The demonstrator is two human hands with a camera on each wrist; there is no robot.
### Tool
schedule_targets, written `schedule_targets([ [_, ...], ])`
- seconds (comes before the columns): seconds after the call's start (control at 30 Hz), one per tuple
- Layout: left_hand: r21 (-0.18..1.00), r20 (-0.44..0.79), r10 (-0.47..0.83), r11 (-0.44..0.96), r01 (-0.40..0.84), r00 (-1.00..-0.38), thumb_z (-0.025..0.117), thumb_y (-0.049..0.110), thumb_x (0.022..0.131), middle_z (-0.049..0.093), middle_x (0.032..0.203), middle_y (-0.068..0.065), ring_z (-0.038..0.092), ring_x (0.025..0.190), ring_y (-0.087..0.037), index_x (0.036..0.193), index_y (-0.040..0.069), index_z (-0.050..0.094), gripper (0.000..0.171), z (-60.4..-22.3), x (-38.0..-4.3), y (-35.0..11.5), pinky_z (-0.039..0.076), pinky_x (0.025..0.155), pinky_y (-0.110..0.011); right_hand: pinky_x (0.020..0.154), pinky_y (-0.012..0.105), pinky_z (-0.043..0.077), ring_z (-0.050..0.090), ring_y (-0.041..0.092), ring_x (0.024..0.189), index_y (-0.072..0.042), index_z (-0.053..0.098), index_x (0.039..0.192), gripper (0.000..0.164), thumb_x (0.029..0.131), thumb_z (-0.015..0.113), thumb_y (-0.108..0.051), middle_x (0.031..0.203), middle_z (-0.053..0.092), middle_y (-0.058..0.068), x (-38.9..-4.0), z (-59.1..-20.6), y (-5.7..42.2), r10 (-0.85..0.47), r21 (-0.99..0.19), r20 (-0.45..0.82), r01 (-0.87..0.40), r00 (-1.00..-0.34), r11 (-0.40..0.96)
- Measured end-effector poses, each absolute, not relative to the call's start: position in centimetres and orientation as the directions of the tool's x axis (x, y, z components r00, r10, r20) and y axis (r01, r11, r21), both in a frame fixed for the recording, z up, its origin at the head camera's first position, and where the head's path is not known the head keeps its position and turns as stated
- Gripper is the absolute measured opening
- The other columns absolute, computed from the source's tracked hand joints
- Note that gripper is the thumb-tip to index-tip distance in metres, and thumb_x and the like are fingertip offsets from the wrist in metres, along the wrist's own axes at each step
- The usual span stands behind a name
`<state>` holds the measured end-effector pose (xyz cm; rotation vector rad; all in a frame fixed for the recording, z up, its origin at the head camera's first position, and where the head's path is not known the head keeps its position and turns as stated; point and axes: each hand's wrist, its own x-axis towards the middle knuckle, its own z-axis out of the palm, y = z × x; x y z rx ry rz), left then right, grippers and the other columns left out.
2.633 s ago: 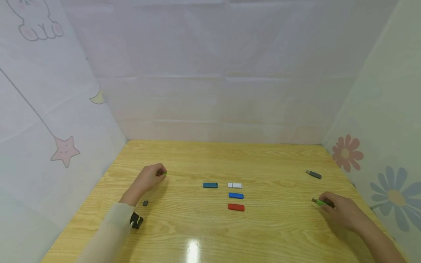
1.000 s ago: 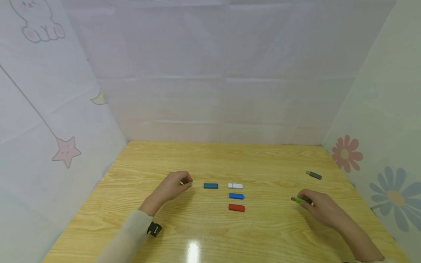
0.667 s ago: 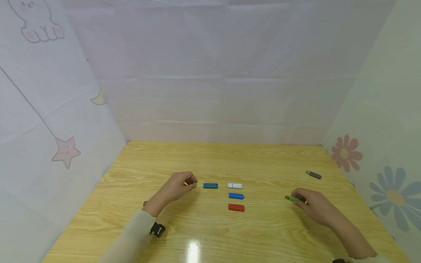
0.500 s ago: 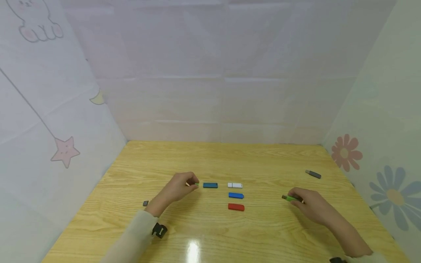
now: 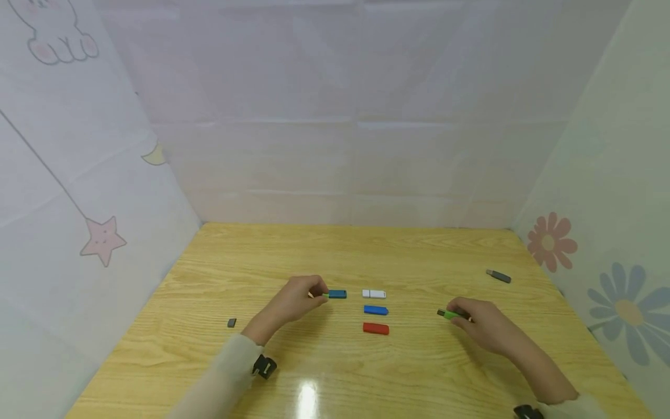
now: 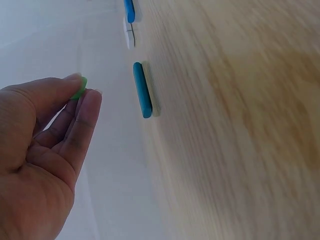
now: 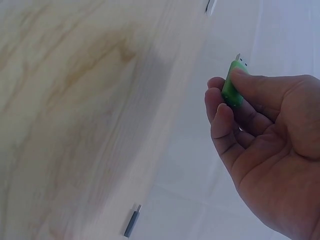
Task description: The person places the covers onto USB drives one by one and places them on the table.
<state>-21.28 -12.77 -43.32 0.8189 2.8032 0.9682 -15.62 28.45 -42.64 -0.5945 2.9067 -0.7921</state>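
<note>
My left hand [image 5: 298, 299] pinches a small green cap [image 6: 80, 89] between thumb and fingertips, above the table. Just past its fingertips lies a teal USB stick [image 5: 338, 294], partly overlapped by the hand in the head view. In my right hand [image 5: 484, 326] is a green USB stick [image 7: 232, 86], gripped by thumb and fingers. Its bare metal plug [image 5: 441, 312] points left, towards the other hand. The two hands are well apart, with the row of sticks between them.
A white USB stick [image 5: 374, 294], a blue one [image 5: 376, 310] and a red one [image 5: 376, 329] lie in a column mid-table. An uncapped dark grey USB stick [image 5: 499, 276] sits at the far right. A small dark grey cap [image 5: 232, 322] lies at the left.
My left hand has moved right with the green cap, up to the teal stick. My right hand has moved left with the green USB stick. The sticks on the table have stayed put.
</note>
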Motion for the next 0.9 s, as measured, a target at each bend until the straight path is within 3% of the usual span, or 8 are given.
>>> schedule_targets([
  [0.37,0.605,0.093,0.523,0.646,0.466,-0.847,0.065,0.023,0.089,0.061,0.087,0.015,0.058,0.081,-0.001,0.096,0.022,0.063,0.007,-43.3,-21.4,-11.1,0.049,0.071,-0.019,0.060,0.021,0.047,0.057,0.009,0.074,-0.011,0.061,0.103,0.014,0.089,0.062,-0.010,0.089,0.065,0.000,-15.9,-42.6,27.5,-0.432,-0.534,0.058,-0.394,-0.900,0.748],
  [0.6,0.622,0.107,0.547,0.615,0.485,-0.830,0.066,0.021,0.088,0.062,0.087,0.015,0.058,0.081,0.000,0.096,0.018,0.064,0.009,-43.4,-21.3,-9.9,0.050,0.071,-0.019,0.061,0.021,0.047,0.059,0.011,0.075,-0.011,0.061,0.103,0.013,0.089,0.061,-0.010,0.090,0.065,0.001,-16.1,-42.6,26.5,-0.437,-0.545,0.048,-0.390,-0.898,0.742],
  [0.9,0.612,0.125,0.566,0.602,0.513,-0.815,0.066,0.023,0.088,0.062,0.088,0.015,0.058,0.080,0.001,0.098,0.019,0.064,0.011,-43.4,-21.3,-8.5,0.049,0.071,-0.018,0.059,0.022,0.046,0.052,0.002,0.070,-0.014,0.061,0.102,0.013,0.089,0.062,-0.010,0.088,0.064,-0.002,-16.4,-42.5,25.3,-0.445,-0.513,0.052,-0.407,-0.894,0.756],
])
